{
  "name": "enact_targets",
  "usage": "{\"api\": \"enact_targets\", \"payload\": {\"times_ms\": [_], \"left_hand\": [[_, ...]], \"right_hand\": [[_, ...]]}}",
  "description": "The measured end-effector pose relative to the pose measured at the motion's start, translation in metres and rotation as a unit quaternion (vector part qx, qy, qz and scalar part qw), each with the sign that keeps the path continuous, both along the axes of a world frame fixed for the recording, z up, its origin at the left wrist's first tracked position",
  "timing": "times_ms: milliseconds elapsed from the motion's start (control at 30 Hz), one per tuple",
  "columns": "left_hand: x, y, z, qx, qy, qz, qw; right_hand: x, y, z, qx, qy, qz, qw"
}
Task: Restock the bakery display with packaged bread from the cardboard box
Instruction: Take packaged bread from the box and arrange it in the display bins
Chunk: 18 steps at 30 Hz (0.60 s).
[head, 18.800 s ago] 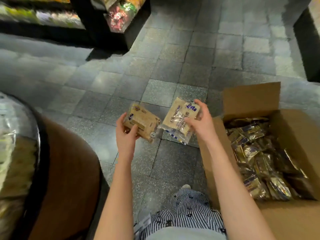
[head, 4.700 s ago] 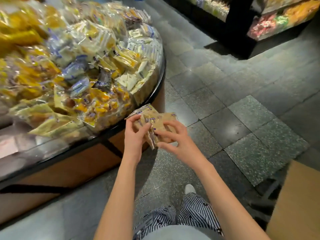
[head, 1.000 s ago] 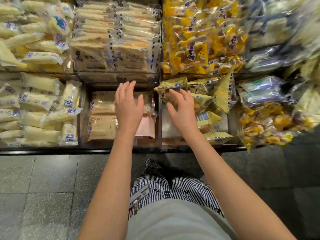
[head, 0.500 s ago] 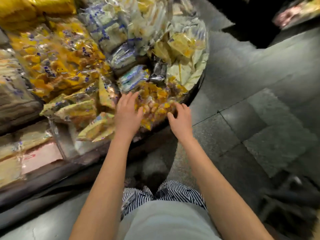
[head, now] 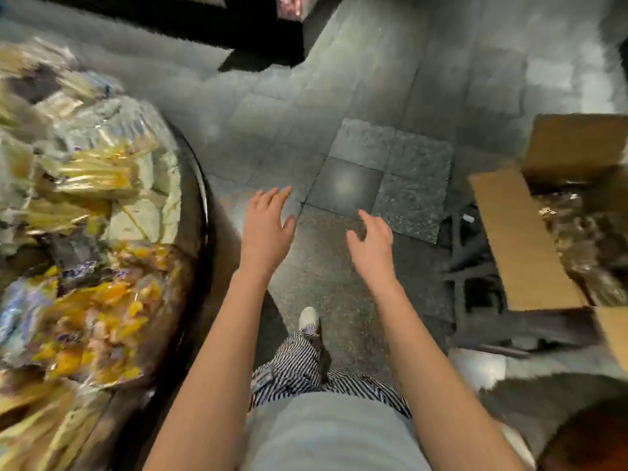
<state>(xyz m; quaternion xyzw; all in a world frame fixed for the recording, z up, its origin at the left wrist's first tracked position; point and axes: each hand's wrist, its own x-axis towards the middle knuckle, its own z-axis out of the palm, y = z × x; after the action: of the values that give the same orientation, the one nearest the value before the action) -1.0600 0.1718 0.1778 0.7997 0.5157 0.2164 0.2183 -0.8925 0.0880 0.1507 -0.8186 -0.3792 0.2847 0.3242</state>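
Grey tiled floor point(head: 353, 185) under me, arms out over it. Left grip point(head: 266, 222) and right grip point(head: 370, 241) are both empty, fingers loosely spread. Bakery display point(head: 200, 205) at 9 o'clock looks piled high. The cardboard box point(head: 520, 239) at 3 o'clock has packaged bread point(head: 584, 239) in it, so I reckon more trips. Box sits open side up, long axis roughly 11 to 5.

Empty left hand point(head: 265, 222) and right hand point(head: 371, 240) over tiled floor point(head: 384, 171), bakery display point(head: 102, 212) left, cardboard box point(head: 523, 239) right

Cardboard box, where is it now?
The cardboard box sits open at the head view's right edge, past the right hand, opposite the bakery display.
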Motion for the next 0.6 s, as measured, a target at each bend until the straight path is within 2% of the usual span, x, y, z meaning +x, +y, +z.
{"api": "enact_targets", "payload": {"times_ms": [300, 500, 600], "left_hand": [[0.203, 0.045, -0.023, -0.038, 0.034, -0.205, 0.977], [0.347, 0.079, -0.024, -0.082, 0.04, -0.29, 0.953], [0.39, 0.08, -0.027, -0.079, 0.051, -0.329, 0.94]], "right_hand": [[0.158, -0.02, -0.02, -0.059, 0.031, -0.195, 0.979], [0.266, -0.017, -0.018, -0.069, 0.041, -0.309, 0.948], [0.29, -0.027, -0.022, -0.064, 0.072, -0.357, 0.929]]}}
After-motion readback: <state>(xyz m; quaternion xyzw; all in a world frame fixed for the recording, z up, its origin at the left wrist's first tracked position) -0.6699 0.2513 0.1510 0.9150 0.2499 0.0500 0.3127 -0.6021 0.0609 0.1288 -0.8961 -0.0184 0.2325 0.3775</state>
